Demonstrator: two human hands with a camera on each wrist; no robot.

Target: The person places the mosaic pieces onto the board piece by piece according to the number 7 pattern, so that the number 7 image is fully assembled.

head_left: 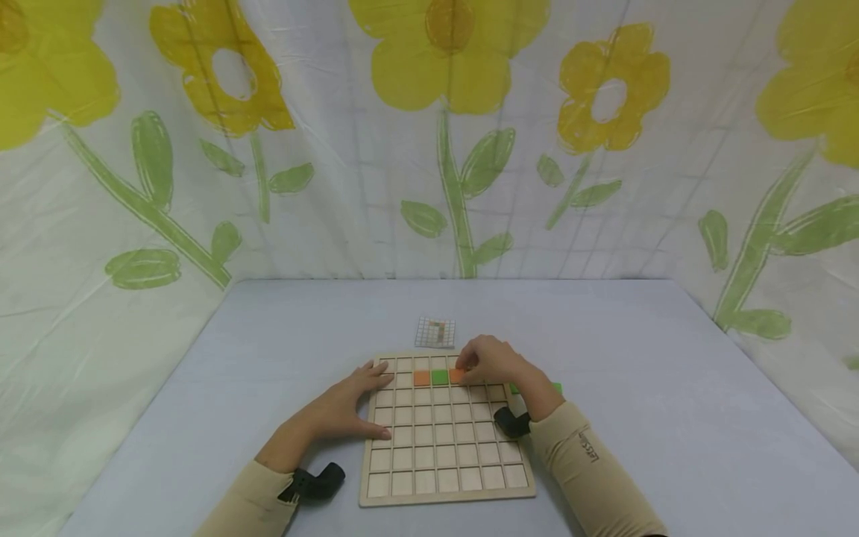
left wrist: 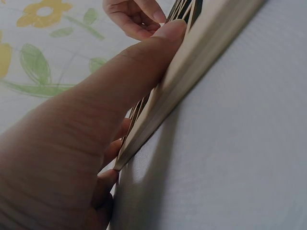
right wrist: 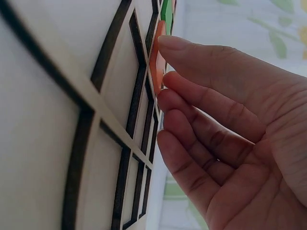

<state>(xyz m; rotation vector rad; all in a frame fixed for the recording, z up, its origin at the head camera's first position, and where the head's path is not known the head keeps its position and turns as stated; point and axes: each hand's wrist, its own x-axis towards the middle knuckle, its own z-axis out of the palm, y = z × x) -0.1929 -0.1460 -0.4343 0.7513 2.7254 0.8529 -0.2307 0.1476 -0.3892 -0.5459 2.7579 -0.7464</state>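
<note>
A wooden grid board [head_left: 446, 499] of square cells lies on the table. My left hand [head_left: 342, 406] rests on its left edge, thumb and fingers spread apart; in the left wrist view the thumb [left wrist: 139, 64] presses on the rim. Over the second row from the top, my right hand [head_left: 496, 362] pinches an orange square tile [right wrist: 156, 60] between thumb and fingers, at a cell. Whether that tile is fully seated, I cannot tell. Left of it in the same row sit a green tile [head_left: 439, 377] and another orange tile [head_left: 421, 378].
Behind the board lies a small pattern card [head_left: 435, 333] showing a grid with coloured squares. Green pieces [head_left: 557, 388] lie right of the board, partly hidden by my right wrist. A flower-printed curtain [head_left: 349, 224] hangs beyond the pale table [head_left: 302, 321].
</note>
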